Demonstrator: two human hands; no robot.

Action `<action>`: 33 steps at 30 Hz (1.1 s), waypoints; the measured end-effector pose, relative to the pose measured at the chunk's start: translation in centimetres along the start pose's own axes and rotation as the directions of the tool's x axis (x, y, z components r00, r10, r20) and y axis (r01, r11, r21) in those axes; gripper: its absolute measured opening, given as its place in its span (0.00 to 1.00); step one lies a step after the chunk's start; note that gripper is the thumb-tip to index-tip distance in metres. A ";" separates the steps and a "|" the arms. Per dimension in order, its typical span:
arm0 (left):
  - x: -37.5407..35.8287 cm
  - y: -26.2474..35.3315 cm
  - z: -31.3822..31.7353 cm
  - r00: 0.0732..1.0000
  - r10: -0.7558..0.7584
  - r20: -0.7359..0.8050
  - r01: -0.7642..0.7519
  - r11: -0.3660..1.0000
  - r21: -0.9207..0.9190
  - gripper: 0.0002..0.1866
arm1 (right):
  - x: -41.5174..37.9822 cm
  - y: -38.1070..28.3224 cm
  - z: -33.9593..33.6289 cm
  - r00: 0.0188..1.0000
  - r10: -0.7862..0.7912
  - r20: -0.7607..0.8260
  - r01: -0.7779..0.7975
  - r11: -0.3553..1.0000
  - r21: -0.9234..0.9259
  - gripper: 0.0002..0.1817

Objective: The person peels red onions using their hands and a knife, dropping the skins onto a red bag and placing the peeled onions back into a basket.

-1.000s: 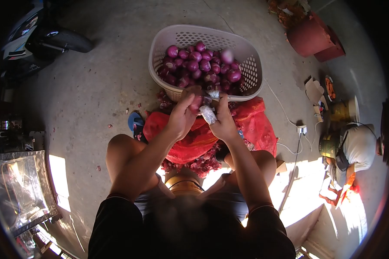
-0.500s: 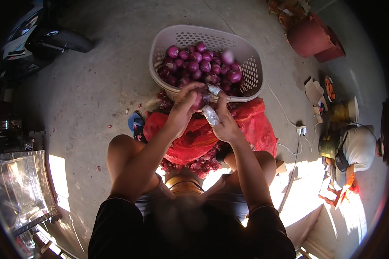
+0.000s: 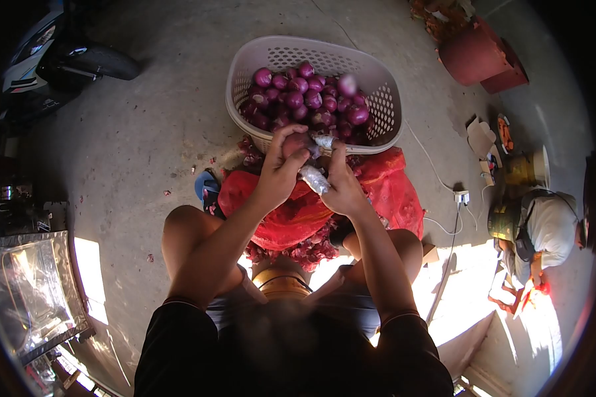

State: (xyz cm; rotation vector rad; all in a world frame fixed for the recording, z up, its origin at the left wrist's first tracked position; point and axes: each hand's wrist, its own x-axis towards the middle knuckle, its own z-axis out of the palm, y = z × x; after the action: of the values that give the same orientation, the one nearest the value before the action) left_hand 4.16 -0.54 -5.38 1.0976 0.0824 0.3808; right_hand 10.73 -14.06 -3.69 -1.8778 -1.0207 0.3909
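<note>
My left hand (image 3: 278, 173) is wrapped around a red onion (image 3: 298, 143), its thumb and fingers closed on the onion's left side. My right hand (image 3: 343, 188) has the thumb and index finger covered in a whitish, silvery wrap (image 3: 315, 178). Those two fingertips pinch at the right side of the same onion; whether they hold a bit of skin is too small to tell. Just beyond the hands stands a pale perforated plastic basket (image 3: 234, 79) holding several red onions (image 3: 295, 99). Below the hands lies a red mesh sack (image 3: 288, 221), with loose onion skins (image 3: 304, 253) beside it.
A blue slipper (image 3: 206, 185) is left of the sack. A white plug adapter (image 3: 461, 197) with cords lies on the concrete floor to the right. At the far right another person (image 3: 551, 228) bends over. A motorcycle wheel (image 3: 106, 64) and red tubs (image 3: 477, 53) stand farther back.
The onion has turned in my left hand and shifted slightly left. My right hand's wrapped fingers have moved a little left and down with it. The basket appears unchanged.
</note>
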 end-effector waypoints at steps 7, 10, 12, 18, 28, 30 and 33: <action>0.3 1.9 0.3 0.986 -0.111 -0.120 0.103 0.992 -0.075 0.18 | -0.5 -0.1 -0.3 0.996 0.075 0.047 -0.065 0.980 -0.189 0.37; 0.4 1.3 -0.2 0.982 -0.171 -0.083 0.155 0.972 -0.174 0.18 | -0.5 -0.1 0.4 1.000 -0.008 0.004 0.008 0.988 -0.156 0.36; 0.4 1.3 -0.2 0.983 -0.174 -0.059 0.157 0.963 -0.220 0.19 | -0.3 -0.2 0.5 1.000 0.012 0.020 -0.010 0.997 -0.078 0.35; 0.3 1.3 -1.2 0.990 -0.140 0.002 0.139 0.981 -0.133 0.20 | 0.0 -0.4 0.4 0.995 0.057 0.081 -0.062 0.996 0.071 0.30; 0.3 0.5 -1.0 0.997 -0.026 -0.076 0.035 0.993 0.108 0.15 | 0.1 -0.9 1.1 0.996 0.093 -0.013 -0.088 0.972 0.219 0.24; 0.4 0.5 -1.0 0.997 -0.036 -0.071 0.043 0.994 0.101 0.15 | 0.2 0.2 1.3 0.994 0.105 0.017 -0.106 0.964 0.243 0.23; 0.4 1.1 -1.1 0.991 -0.120 -0.061 0.123 0.991 0.045 0.15 | 0.3 0.4 1.2 0.992 0.119 0.042 -0.126 0.957 0.260 0.21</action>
State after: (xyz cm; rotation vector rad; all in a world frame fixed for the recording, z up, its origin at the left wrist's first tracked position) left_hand 4.01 1.01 -4.90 1.1242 0.2098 0.3023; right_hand 10.33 -13.22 -4.63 -1.7033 -0.8265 0.5956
